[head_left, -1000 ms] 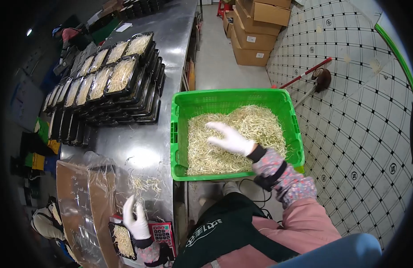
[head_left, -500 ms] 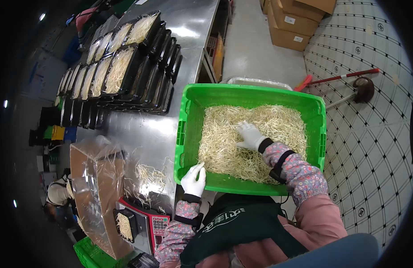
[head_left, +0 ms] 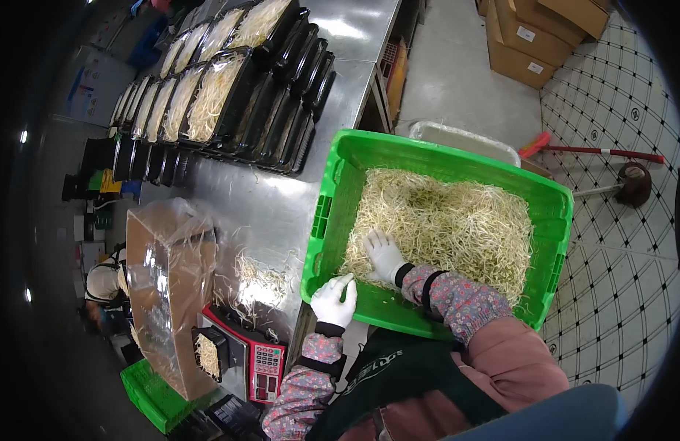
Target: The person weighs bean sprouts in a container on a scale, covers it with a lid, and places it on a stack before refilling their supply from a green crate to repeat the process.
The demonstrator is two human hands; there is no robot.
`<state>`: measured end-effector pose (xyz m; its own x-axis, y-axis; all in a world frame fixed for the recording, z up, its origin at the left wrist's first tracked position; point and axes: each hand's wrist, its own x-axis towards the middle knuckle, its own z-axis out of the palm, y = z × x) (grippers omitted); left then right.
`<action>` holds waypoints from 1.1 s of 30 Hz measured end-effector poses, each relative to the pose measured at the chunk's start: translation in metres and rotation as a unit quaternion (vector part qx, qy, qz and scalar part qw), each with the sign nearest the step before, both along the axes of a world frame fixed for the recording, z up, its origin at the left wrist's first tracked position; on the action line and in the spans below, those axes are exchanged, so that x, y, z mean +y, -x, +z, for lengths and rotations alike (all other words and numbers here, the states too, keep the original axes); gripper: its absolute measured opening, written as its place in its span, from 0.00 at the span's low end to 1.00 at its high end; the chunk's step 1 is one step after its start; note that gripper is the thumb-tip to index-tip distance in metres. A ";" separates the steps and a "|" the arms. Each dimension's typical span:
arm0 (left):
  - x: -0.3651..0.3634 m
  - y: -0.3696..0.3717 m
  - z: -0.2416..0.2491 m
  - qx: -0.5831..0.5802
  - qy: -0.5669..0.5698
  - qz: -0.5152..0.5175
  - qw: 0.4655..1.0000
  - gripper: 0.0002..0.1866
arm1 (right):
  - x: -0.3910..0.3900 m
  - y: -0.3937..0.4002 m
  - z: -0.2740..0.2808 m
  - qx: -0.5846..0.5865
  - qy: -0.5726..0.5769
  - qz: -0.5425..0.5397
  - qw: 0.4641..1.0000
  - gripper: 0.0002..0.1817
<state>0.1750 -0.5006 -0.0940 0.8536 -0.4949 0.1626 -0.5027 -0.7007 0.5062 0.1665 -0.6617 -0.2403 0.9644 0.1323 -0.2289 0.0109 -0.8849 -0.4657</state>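
Resting on the bean sprouts (head_left: 465,228) in the green crate (head_left: 439,151), the right hand (head_left: 385,256) lies with fingers slightly spread; the left hand (head_left: 334,300), thumb and fingers narrowly parted, touches the crate's near-left corner, just beside the sprouts.

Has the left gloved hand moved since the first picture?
Yes. The left hand has moved away from the red scale, over to the near-left corner of the green crate.

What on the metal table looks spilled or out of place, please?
Loose sprouts lie scattered on the metal table, between the cardboard box and the green crate. They are in no tray, so they look spilled.
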 end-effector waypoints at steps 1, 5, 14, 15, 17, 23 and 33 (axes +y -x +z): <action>0.000 0.000 0.002 0.010 -0.004 0.002 1.000 0.06 | -0.002 -0.005 0.000 -0.007 0.010 -0.037 0.999 0.61; 0.003 -0.003 -0.006 -0.022 0.009 -0.018 1.000 0.07 | 0.007 -0.038 0.005 0.060 0.033 -0.064 0.996 0.55; 0.005 -0.005 -0.004 -0.017 -0.008 -0.040 0.999 0.09 | 0.013 -0.009 0.005 -0.034 -0.053 -0.049 0.997 0.46; 0.004 -0.006 -0.004 -0.020 -0.022 -0.045 0.999 0.10 | 0.012 -0.014 0.011 0.008 -0.039 -0.042 0.998 0.46; 0.003 -0.008 -0.004 -0.017 -0.022 -0.055 0.998 0.10 | 0.015 -0.022 0.011 0.025 -0.030 -0.049 0.998 0.43; 0.003 -0.009 -0.001 0.008 -0.036 -0.092 0.995 0.12 | 0.017 -0.017 -0.012 0.078 -0.099 -0.020 0.992 0.35; -0.005 -0.062 -0.006 0.288 -0.125 -0.228 0.922 0.44 | -0.029 0.005 0.039 0.078 -0.119 0.046 0.989 0.52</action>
